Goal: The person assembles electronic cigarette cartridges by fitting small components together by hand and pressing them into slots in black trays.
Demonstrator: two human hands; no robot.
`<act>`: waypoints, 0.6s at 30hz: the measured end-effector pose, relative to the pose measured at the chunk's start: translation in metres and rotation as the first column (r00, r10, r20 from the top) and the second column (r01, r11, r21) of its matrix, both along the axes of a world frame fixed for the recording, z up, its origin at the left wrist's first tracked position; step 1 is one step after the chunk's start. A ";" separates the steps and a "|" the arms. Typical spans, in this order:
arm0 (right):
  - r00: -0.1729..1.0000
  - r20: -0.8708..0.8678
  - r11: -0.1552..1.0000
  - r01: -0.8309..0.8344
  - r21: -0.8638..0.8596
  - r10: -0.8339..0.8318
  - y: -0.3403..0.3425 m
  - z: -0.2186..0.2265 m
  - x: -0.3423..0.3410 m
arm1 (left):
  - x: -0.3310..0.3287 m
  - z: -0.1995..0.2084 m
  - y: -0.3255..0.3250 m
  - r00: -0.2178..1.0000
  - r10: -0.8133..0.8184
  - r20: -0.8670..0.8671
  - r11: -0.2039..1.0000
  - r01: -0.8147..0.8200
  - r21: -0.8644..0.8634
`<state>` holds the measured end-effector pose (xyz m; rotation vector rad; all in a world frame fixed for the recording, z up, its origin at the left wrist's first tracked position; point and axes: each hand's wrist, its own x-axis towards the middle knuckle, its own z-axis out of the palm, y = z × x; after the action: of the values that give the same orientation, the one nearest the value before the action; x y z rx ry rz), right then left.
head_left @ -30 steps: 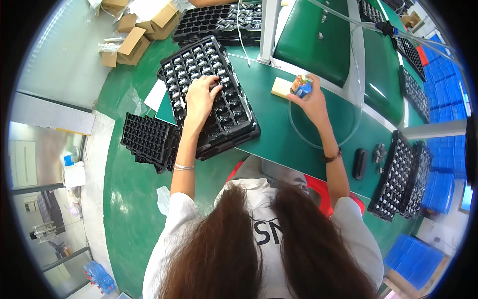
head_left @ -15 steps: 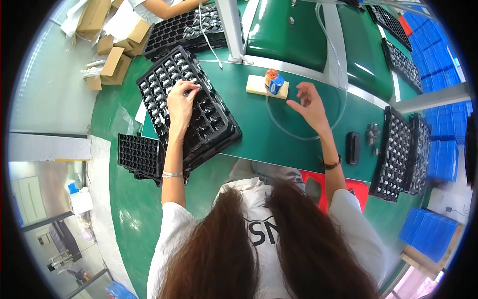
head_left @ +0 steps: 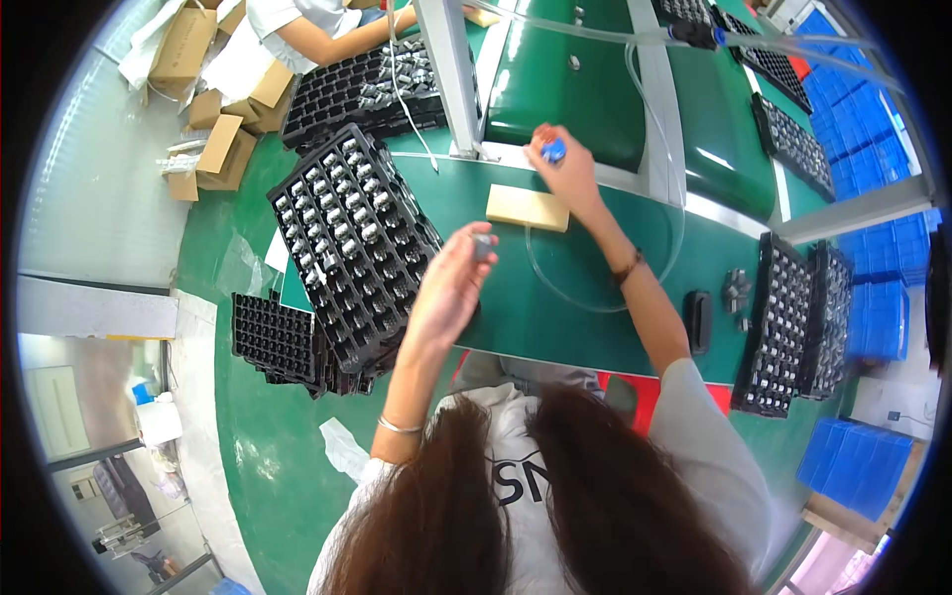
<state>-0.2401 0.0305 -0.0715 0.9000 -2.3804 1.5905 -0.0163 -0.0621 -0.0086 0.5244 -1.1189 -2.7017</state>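
My left hand (head_left: 446, 294) is closed on a small silver-grey metal part (head_left: 483, 247), held by the fingertips over the bench, just right of a black compartment tray (head_left: 374, 297). Many of that tray's pockets hold similar shiny parts, while those on its right side and near end look dark. Beyond a pale yellow block (head_left: 526, 208), my right hand (head_left: 572, 182) is raised and wrapped round a small blue and orange container (head_left: 553, 151). The fingers cover most of the container, so its exact kind is hidden.
More black trays (head_left: 268, 342) are stacked at the tray's near left. A clear hose (head_left: 550, 283) loops over the green bench. Right of it lie a black oblong case (head_left: 698, 322), loose grey parts (head_left: 735, 290) and filled trays (head_left: 773, 332). Another person's arm (head_left: 347, 45) is at the far left.
My left hand has left the tray and moved right with a metal part. My right hand has reached away from me and lifted the blue and orange container off the yellow block.
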 end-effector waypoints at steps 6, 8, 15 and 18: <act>0.957 -0.127 0.958 0.272 0.087 -0.260 -0.013 -0.019 -0.125 | -0.004 -0.010 0.016 0.995 -0.098 -0.019 0.995 0.099 0.032; 0.952 -0.149 0.948 0.287 0.135 -0.267 -0.017 -0.020 -0.135 | -0.004 -0.007 0.017 0.999 -0.053 0.013 0.999 0.053 -0.003; 0.926 -0.209 0.885 0.366 0.289 -0.314 -0.011 -0.006 -0.126 | -0.024 -0.009 0.018 0.999 0.041 0.016 0.996 -0.040 -0.081; 0.970 -0.162 0.983 0.170 -0.068 -0.179 -0.006 0.034 -0.061 | -0.025 -0.001 0.014 0.993 0.114 -0.014 0.978 -0.115 -0.174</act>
<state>-0.3011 0.0249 -0.0372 0.7572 -2.2228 1.4457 -0.0413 -0.0480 -0.0096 0.5370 -1.2685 -2.4765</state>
